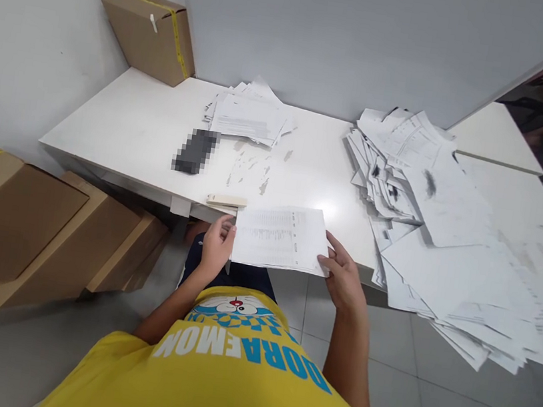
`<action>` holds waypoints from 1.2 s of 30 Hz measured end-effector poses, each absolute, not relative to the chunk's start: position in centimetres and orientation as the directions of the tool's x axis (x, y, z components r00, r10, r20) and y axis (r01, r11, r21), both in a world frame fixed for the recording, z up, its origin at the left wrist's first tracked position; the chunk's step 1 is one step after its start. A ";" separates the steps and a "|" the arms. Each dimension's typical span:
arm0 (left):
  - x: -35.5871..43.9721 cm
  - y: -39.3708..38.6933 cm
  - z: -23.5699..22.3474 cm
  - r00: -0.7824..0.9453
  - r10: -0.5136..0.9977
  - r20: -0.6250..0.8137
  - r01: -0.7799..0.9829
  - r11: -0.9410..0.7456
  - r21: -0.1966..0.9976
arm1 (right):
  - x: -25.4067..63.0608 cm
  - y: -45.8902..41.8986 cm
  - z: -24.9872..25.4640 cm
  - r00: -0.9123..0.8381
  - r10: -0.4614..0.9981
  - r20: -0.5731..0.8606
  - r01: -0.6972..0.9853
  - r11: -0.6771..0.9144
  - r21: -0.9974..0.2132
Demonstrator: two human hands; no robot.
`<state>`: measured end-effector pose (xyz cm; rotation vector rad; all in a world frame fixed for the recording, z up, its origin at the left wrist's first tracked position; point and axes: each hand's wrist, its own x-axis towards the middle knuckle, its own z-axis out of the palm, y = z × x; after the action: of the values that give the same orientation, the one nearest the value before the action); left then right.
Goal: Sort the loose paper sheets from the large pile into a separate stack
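A small stack of printed paper sheets point(279, 238) is held over the front edge of the white table, just above my lap. My left hand point(218, 243) grips the stack's left side, its fingers curled at the edge. On the right side, my right hand point(342, 277) pinches the edge with the thumb on top and fingers underneath. Right behind the sheets, a cream-coloured stapler-like object point(226, 201) lies near the table's edge. How many sheets are in the stack I cannot tell.
A large messy paper pile point(448, 242) spreads over the table's right side, overhanging its front edge. A smaller paper pile point(248, 116) lies at the back, near a blurred dark object point(196, 151). One cardboard box point(148, 34) stands at the back left; several boxes point(59, 234) stand at left.
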<state>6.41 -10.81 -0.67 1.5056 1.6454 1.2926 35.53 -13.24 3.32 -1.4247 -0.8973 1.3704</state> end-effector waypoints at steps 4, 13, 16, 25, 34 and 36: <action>3.3 -9.5 -0.3 -0.104 0.811 0.575 0.873 -0.202 0.444 | 35.5 -13.0 3.6 0.108 0.936 -0.336 -0.152 -0.318 -0.936; 1.8 -4.6 1.2 0.546 0.721 0.427 0.798 -0.603 -0.002 | 34.1 -12.4 3.2 0.128 0.928 -0.351 -0.252 -0.312 -0.916; 2.1 -4.1 1.1 0.575 0.709 0.409 0.777 -0.629 -0.002 | 33.8 -12.2 3.2 0.132 0.921 -0.366 -0.262 -0.324 -0.909; 2.5 -2.1 -2.6 0.450 0.685 0.574 0.816 -0.576 0.046 | 34.1 -12.0 3.2 0.127 0.915 -0.383 -0.231 -0.348 -0.909; 2.0 -0.9 -3.7 0.486 0.614 0.622 0.785 -0.619 -0.002 | 34.6 -11.6 2.5 0.115 0.918 -0.381 -0.251 -0.344 -0.905; 2.0 -0.9 -3.7 0.501 0.587 0.636 0.778 -0.628 -0.033 | 34.6 -11.5 2.3 0.115 0.918 -0.380 -0.252 -0.343 -0.905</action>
<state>1.96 -0.95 -3.67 2.9865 1.4054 1.0471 34.63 -11.47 2.34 -1.3657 -0.7182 1.4467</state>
